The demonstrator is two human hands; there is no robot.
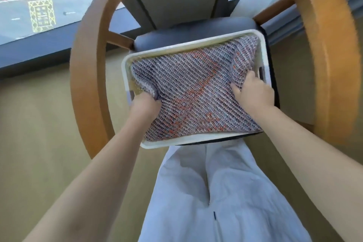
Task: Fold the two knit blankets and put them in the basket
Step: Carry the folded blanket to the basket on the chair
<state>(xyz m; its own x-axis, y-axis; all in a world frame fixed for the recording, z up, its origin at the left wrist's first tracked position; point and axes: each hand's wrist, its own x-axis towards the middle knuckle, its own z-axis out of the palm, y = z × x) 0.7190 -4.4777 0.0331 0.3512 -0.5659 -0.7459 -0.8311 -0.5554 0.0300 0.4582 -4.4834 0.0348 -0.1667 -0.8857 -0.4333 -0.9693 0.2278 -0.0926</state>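
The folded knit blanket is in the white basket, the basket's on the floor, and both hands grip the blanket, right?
Not quite. The head view shows the basket resting on the chair's dark seat cushion, not the floor. The knit blanket is in it, gripped by the left hand and right hand.

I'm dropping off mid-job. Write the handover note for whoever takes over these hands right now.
Hands: the left hand grips the knit blanket at its left edge, and the right hand grips its right edge.
Things: the knit blanket lies folded inside the white basket on the chair seat.
Done: this blanket is folded and in.
Left: let go. No second blanket is visible, so check underneath.
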